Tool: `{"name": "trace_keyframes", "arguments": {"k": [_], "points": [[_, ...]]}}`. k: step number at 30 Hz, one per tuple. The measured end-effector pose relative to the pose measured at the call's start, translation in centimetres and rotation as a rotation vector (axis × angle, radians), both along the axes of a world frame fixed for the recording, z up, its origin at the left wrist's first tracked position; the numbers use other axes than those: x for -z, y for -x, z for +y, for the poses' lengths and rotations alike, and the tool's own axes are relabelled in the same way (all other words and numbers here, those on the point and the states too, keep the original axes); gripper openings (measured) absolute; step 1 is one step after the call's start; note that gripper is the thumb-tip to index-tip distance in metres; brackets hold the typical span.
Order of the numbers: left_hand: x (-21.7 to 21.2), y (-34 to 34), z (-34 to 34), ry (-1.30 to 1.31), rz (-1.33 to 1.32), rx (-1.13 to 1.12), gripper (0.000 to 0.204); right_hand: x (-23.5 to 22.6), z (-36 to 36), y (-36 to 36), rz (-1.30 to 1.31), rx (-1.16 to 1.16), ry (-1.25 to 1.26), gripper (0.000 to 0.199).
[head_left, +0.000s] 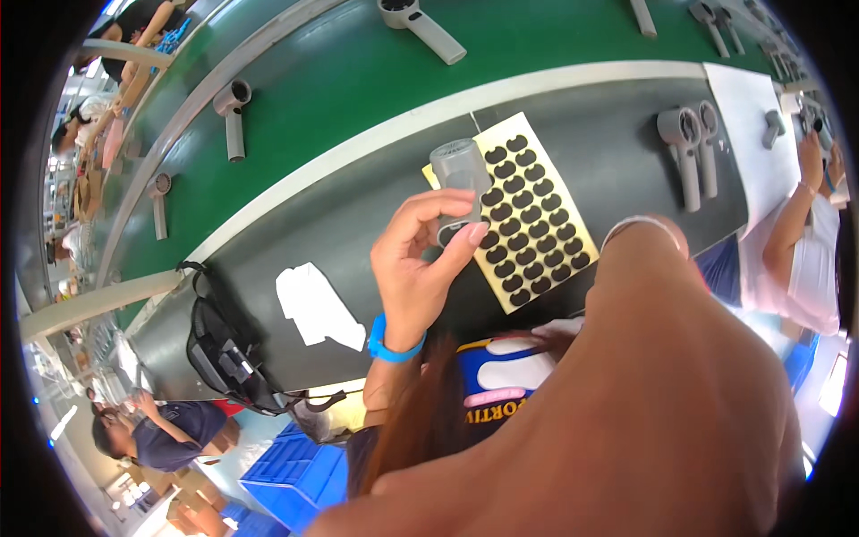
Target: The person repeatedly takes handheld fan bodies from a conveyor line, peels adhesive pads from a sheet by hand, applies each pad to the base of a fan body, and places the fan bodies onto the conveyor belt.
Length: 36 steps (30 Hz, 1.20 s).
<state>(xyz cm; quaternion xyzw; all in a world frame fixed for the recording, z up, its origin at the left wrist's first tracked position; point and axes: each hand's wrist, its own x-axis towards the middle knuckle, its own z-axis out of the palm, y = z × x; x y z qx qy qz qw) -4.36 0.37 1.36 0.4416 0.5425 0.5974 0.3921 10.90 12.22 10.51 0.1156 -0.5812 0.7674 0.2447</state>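
My left hand (416, 268), with a blue wristband, is raised over the dark grey worktable (358, 224) and grips a small grey cylindrical housing (458, 170) between thumb and fingers. Just right of it a yellow sheet (541, 215) lies on the table, covered with several black oval pads. My right forearm (662, 376) fills the lower right, with a thin bracelet at the wrist. The right hand itself is out of sight beyond the wrist.
A green conveyor belt (358, 80) runs behind the table carrying grey hair dryers (233, 112). Two more dryers (689, 148) lie at the table's right, beside a white sheet (752, 134). A white scrap (313, 304), a black pouch (224, 349) and blue crates (286, 474) sit to the left. Another person (805, 242) works at the right.
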Motion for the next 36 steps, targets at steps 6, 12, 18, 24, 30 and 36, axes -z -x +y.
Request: {"name": "trace_keyframes", "arguments": {"k": [6,12,18,24,30,36], "points": [[-0.1,0.2,0.0,-0.009,0.023,-0.044,0.016,0.7,-2.5,-0.1,-0.063,-0.040,0.122,0.035],[-0.8,1.6,-0.9,-0.211,-0.164,-0.126,0.021,-0.2,-3.6,3.1,-0.061,-0.173,0.168,0.039],[-1.2,1.8,-1.8,-0.039,-0.175,0.036,0.034,6.5,-0.6,1.2,-0.468,0.444,-0.299,0.033],[-2.0,2.6,-1.5,-0.090,-0.226,0.001,0.038,8.7,-0.4,1.8,-0.524,0.468,-0.388,0.035],[-3.7,8.2,2.2,-0.182,0.057,-0.051,0.038,10.3,1.7,1.6,-0.671,0.776,-0.316,0.006],[1.6,16.2,12.4,-0.255,0.451,-0.314,0.020,12.7,10.0,6.4,-0.587,0.983,-0.592,0.030]]}}
